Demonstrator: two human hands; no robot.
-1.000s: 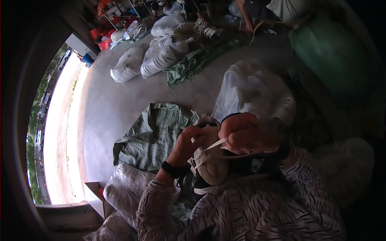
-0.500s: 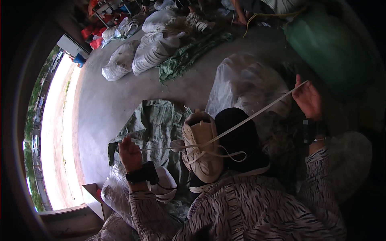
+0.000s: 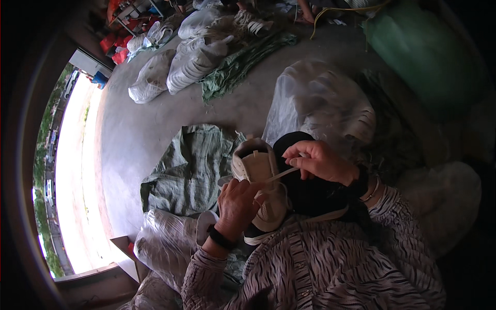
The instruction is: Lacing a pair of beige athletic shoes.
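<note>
A beige lace-up shoe (image 3: 257, 168) rests in front of my body, its opening pointing away from me. My left hand (image 3: 238, 204) is over the near part of the shoe, fingers curled at the lacing with the pale shoelace (image 3: 282, 175) between them. To the right of the shoe, my right hand (image 3: 324, 164) pinches the same lace, which runs taut and short between the two hands. My left hand hides much of the lacing. Beneath my right hand is a dark rounded shape (image 3: 294, 140), whose kind I cannot make out.
A green woven sheet (image 3: 188, 170) lies on the floor to the left, beside clear plastic bags (image 3: 168, 245). A filled clear bag (image 3: 315, 103) stands ahead. Farther off are white bags (image 3: 196, 59), a large green sack (image 3: 426, 67) and another person's hand (image 3: 306, 14).
Both hands have come inward from wide apart, the left to the shoe and the right down beside it. The long stretched lace now spans only a short gap.
</note>
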